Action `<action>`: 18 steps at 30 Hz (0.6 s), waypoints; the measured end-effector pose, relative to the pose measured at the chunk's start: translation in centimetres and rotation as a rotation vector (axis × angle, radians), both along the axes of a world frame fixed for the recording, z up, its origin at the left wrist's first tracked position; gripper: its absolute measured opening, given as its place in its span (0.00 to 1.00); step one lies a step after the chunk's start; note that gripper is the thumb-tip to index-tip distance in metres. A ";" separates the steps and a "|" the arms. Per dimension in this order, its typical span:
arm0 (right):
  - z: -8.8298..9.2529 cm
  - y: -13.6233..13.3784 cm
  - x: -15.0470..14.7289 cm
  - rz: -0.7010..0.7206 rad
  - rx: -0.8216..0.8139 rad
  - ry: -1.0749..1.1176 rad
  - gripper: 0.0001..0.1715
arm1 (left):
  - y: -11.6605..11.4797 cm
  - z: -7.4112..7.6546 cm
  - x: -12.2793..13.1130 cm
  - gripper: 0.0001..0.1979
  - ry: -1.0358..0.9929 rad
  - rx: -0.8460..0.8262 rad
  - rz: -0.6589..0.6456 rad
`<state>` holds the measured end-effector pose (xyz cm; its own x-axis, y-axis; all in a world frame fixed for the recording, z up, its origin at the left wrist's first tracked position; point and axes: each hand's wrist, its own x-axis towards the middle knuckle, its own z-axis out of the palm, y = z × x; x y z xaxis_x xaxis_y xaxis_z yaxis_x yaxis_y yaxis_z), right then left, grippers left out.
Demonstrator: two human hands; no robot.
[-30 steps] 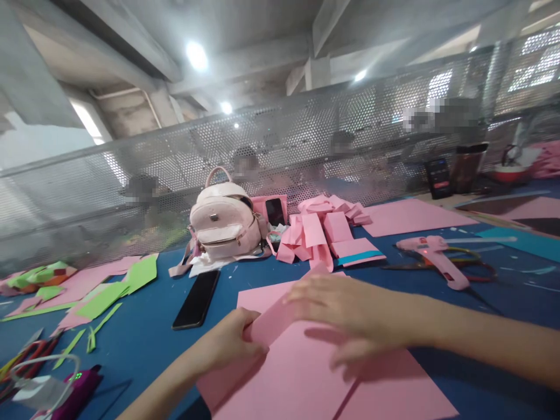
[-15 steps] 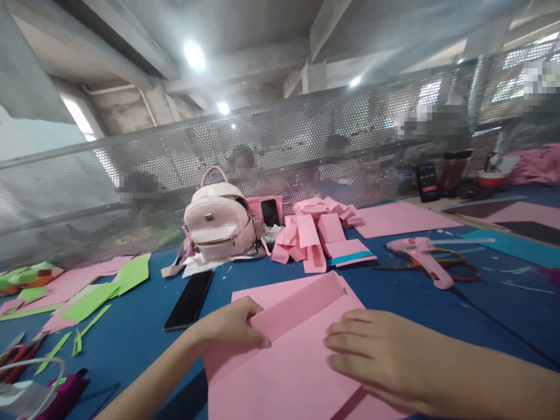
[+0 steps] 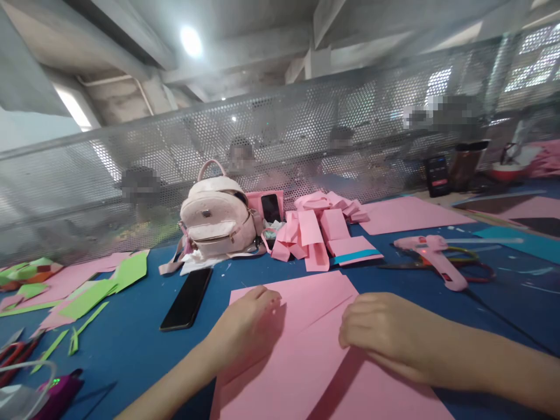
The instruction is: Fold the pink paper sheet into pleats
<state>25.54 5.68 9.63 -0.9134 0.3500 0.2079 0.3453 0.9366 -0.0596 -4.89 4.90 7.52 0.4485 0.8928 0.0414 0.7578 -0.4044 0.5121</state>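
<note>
In front of me lies a large pink sheet of paper (image 3: 293, 379), folded, with creases across it and a dark shadow under a raised part. My left hand (image 3: 249, 324) is on its left half, fingers bent and closed on the paper; the thumb is mostly hidden and the fingertips are slightly blurred. My right hand (image 3: 385, 335) grips the sheet on the right side, its fingers curled together over an edge that stands a little off the layer below. What lies under both palms is hidden.
A black phone (image 3: 186, 300) and a pale backpack (image 3: 219, 219) are beyond my left hand. Cut pink strips (image 3: 312, 233) are piled behind the sheet. To the right, a pink glue gun (image 3: 437, 259) rests over scissors (image 3: 483, 271), its cord trailing. Green paper (image 3: 94, 297) is at left.
The pink flap that stood up between my hands now lies flatter. My left hand has moved slightly right and up, and my right hand slightly right, its fingers now curled over the edge.
</note>
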 end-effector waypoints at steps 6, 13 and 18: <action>0.9 1.0 -0.8 0.028 -0.171 -0.101 0.12 | -2.0 -0.9 0.2 0.15 0.149 0.435 -0.293; 0.9 3.0 -1.8 -0.064 -0.286 -0.144 0.11 | -2.2 -3.0 -0.4 0.13 0.113 0.477 -0.354; -0.5 4.8 -3.2 -0.127 -0.238 -0.141 0.13 | -1.6 -2.9 -1.5 0.14 0.029 0.378 -0.393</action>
